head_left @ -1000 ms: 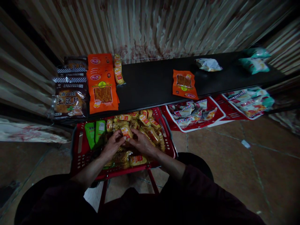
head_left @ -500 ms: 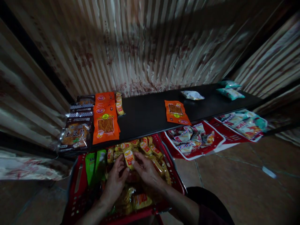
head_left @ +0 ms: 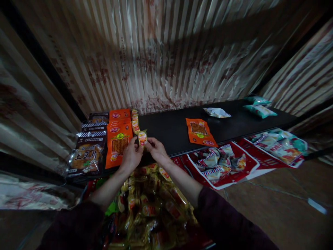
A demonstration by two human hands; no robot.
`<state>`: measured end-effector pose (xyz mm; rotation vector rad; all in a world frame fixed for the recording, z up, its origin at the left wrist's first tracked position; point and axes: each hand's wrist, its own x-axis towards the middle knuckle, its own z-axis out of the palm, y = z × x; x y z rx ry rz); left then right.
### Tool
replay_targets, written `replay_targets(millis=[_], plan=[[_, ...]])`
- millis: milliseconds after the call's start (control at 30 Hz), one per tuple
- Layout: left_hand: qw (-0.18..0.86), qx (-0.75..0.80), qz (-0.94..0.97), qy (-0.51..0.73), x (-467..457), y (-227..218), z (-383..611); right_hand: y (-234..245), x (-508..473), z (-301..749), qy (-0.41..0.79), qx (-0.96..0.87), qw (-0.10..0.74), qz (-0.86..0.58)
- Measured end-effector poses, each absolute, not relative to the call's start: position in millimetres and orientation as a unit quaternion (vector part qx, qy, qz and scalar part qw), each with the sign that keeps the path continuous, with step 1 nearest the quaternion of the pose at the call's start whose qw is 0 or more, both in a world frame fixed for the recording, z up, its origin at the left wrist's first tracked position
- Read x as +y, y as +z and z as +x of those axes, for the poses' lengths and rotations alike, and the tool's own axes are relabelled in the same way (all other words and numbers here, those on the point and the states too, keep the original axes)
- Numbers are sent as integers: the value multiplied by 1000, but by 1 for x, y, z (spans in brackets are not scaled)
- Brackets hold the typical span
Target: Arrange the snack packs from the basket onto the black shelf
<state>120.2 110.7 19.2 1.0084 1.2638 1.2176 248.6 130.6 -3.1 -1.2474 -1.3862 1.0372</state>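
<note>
A small yellow snack packet is pinched between my left hand and my right hand, over the front edge of the black shelf. Just behind it, a short row of matching yellow packets runs back along the shelf. Left of that row lie overlapping orange snack bags, with dark potato-slice bags beyond them. Below my forearms, many more yellow packets fill a red basket, whose rim is mostly hidden by my arms and sleeves.
On the shelf to the right are a single orange bag, a white packet and teal packets. Red-and-white bags of snacks sit below the shelf's front edge. Striped sheeting backs the shelf.
Both hands have moved up and forward from above the basket to the shelf, carrying the yellow packet to the front end of the yellow row. The camera view has shifted slightly.
</note>
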Motion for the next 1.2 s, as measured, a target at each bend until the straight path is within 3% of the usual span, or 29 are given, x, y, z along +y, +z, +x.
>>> replay_targets(millis=[300,433,733,933,1200], plan=[[452,541,430,564,147,22,118,-6,187,235,358,-588,431,-583],[388,590,483,518,146,28,119,-4,196,230,322,-616,399,-598],[348,634,525,449,147,39,122,1,192,226,265,-659,300,-637],[304,628,612,372,149,39,128,-1,191,228,215,-665,288,-655],[313,634,605,367,147,37,135,-2,192,231,245,-670,283,-641]])
